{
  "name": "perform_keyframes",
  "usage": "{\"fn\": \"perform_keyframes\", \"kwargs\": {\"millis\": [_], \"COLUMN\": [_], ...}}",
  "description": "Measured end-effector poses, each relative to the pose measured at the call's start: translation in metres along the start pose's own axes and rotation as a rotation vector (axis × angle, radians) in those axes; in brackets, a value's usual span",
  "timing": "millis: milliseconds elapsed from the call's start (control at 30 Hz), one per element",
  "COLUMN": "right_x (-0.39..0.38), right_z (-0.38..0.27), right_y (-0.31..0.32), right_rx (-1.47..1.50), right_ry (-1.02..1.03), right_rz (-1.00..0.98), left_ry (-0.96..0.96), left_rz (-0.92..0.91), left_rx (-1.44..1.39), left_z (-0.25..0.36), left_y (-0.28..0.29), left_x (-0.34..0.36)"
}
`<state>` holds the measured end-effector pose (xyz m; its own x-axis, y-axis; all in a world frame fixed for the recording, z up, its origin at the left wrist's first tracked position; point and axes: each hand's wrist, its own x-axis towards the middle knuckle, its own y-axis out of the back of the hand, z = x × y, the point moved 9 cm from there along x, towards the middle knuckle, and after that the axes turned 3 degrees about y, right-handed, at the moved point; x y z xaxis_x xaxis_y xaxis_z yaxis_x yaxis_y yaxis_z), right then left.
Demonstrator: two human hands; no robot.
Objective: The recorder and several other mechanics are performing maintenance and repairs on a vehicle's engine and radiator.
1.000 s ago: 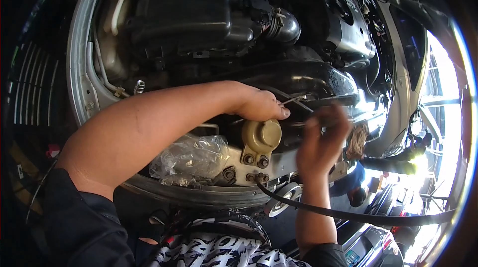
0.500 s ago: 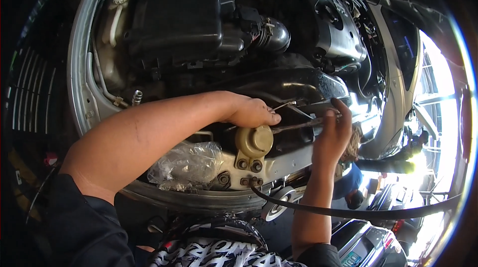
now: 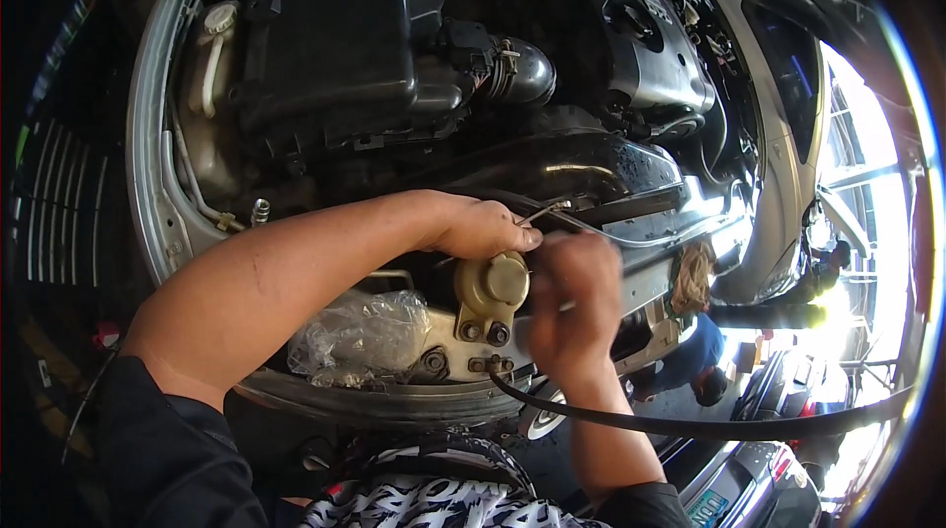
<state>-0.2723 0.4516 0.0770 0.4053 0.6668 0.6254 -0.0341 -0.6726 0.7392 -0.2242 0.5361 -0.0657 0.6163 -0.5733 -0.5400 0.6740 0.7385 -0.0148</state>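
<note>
My left hand (image 3: 493,231) reaches across from the left, its fingers closed on a thin metal rod (image 3: 547,214) with a small bright end. Just below its fingertips sits a round, tan-gold part (image 3: 506,279) on a plate with two dark bolts, fixed to the car's front crossbar (image 3: 458,339). My right hand (image 3: 579,299) is right beside the round part, on its right side. Motion smears its fingers, so whether they hold anything cannot be made out.
Crumpled clear plastic (image 3: 357,339) lies on the crossbar, left of the round part. A black strap or cable (image 3: 680,423) runs off to the right. Behind are a black air-filter box (image 3: 335,45) and engine cover (image 3: 655,55). A brown rag (image 3: 694,277) and a person (image 3: 690,365) are at right.
My right hand has moved left and down, close to the round part. The long thin metal tool it held no longer shows clearly. My left hand stays on the rod; the view shifted slightly.
</note>
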Motion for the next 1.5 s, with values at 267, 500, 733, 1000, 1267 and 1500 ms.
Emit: {"fn": "perform_keyframes", "kwargs": {"millis": [267, 500, 733, 1000, 1267, 1500], "right_x": [-0.019, -0.037, -0.028, -0.005, -0.003, -0.035], "right_z": [0.068, 0.112, 0.064, 0.014, 0.021, 0.091], "right_y": [0.026, 0.041, 0.012, -0.001, 0.002, 0.031], "right_rx": [0.023, 0.267, 0.029, 0.057, 0.115, 0.255], "right_ry": [-0.601, -0.953, -0.256, -0.111, -0.223, -0.832], "right_rz": [0.328, 0.402, 0.056, 0.047, 0.116, 0.441], "left_ry": [-0.042, -0.030, -0.024, 0.000, 0.028, -0.011], "left_rz": [0.055, 0.038, 0.049, -0.001, 0.031, -0.019], "left_rx": [0.078, 0.031, 0.009, -0.081, -0.009, 0.013], "left_z": [0.005, 0.000, -0.008, -0.016, 0.000, 0.002], "left_y": [0.002, -0.003, 0.002, 0.000, 0.000, -0.005], "left_x": [0.004, 0.006, 0.005, 0.004, -0.007, 0.010]}}
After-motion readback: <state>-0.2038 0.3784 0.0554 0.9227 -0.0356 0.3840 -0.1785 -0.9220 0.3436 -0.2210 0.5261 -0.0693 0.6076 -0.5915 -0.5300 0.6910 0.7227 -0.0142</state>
